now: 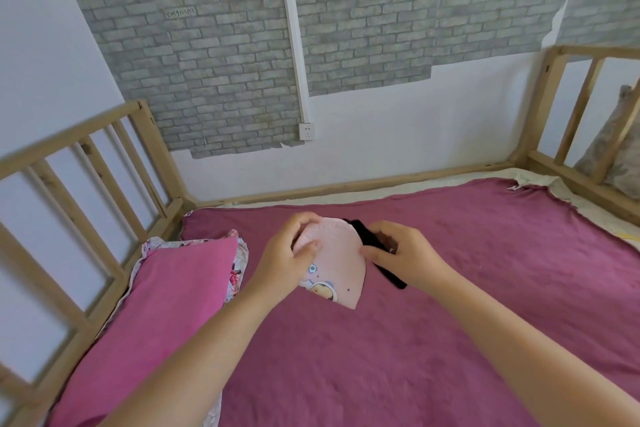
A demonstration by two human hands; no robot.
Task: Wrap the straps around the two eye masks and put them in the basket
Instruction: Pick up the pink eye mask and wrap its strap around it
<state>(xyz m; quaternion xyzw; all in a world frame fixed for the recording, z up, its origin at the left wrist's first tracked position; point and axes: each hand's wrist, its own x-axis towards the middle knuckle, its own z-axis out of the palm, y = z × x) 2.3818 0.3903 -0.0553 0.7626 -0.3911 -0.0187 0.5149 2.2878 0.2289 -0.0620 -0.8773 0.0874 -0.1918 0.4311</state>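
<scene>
A pale pink eye mask with a small cartoon print near its lower edge is held up over the bed, folded in half. My left hand grips its left side, thumb on the front. My right hand pinches the mask's right edge and also holds the black strap, which runs from behind the mask's top down past my fingers. I see only this one mask. No basket is in view.
A magenta sheet covers the bed. A pink pillow lies at the left beside the wooden rail. A second wooden rail and a grey cushion stand at the right. The brick-patterned wall is behind.
</scene>
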